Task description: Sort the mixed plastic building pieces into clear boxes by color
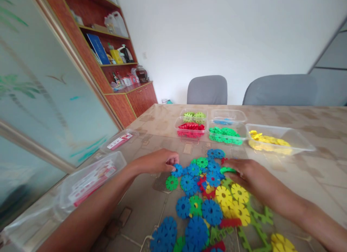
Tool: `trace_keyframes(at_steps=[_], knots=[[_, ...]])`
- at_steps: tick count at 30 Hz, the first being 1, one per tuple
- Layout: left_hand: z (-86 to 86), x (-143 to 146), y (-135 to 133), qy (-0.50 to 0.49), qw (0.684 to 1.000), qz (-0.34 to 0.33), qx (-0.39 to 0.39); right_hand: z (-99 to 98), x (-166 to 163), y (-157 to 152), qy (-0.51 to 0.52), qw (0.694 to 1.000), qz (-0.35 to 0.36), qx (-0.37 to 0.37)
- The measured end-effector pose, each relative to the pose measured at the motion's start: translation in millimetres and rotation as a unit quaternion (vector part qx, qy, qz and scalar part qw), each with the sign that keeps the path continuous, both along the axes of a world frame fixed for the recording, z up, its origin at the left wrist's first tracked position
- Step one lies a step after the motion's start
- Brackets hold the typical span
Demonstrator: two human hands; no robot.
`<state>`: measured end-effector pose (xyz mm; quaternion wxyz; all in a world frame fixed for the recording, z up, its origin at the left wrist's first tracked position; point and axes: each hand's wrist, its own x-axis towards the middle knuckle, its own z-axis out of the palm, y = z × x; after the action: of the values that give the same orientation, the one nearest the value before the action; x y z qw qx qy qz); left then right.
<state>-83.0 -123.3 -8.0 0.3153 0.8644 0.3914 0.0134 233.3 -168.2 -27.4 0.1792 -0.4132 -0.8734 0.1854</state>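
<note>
My left hand (166, 161) is closed at the left edge of the pile, its fingertips on a blue notched disc (177, 170). On the other side, my right hand (242, 169) pinches a green notched disc (227, 170) seen nearly edge-on. Between and below the hands spreads a loose pile of flower-like plastic discs: blue ones (211, 211), yellow ones (224, 196) and a green disc (171, 182) off to the left. Red pieces (230, 223) and olive-green toothed pieces (256, 228) lie partly under them.
Behind the pile stand clear tubs: red pieces (191, 130), light green discs (194, 117), green discs (225, 135), yellow discs (268, 142), and one with a few blue pieces (223, 121). Labelled clear plastic boxes (119, 161) lie left. Grey chairs (207, 89) stand beyond the table.
</note>
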Motion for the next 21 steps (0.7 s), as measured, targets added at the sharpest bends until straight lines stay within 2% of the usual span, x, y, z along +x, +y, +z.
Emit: trace_keyframes(at_steps=[3,7,10,15,18,21], knots=[[-9.6,1,2,0.008,1.0,0.018,0.0,3.8,-5,-13,-0.003,0.999,0.031,-0.036],[-13.8,4,3,0.007,0.999,0.035,-0.002,-5.0,-20,-39,-0.021,0.99,0.087,-0.105],[-11.5,6,1,-0.002,0.999,0.047,-0.005,-8.2,-33,-52,-0.042,0.991,0.068,-0.105],[-7.4,8,-1,-0.034,0.998,0.055,0.001,0.9,-47,-53,-0.113,0.985,0.032,-0.125],[-7.2,8,0,-0.069,0.996,0.053,0.005,0.7,-48,-49,-0.107,0.987,0.024,-0.117],[-8.9,10,-1,-0.108,0.992,0.055,-0.019,-7.6,-46,-47,-0.084,0.992,0.02,-0.09]])
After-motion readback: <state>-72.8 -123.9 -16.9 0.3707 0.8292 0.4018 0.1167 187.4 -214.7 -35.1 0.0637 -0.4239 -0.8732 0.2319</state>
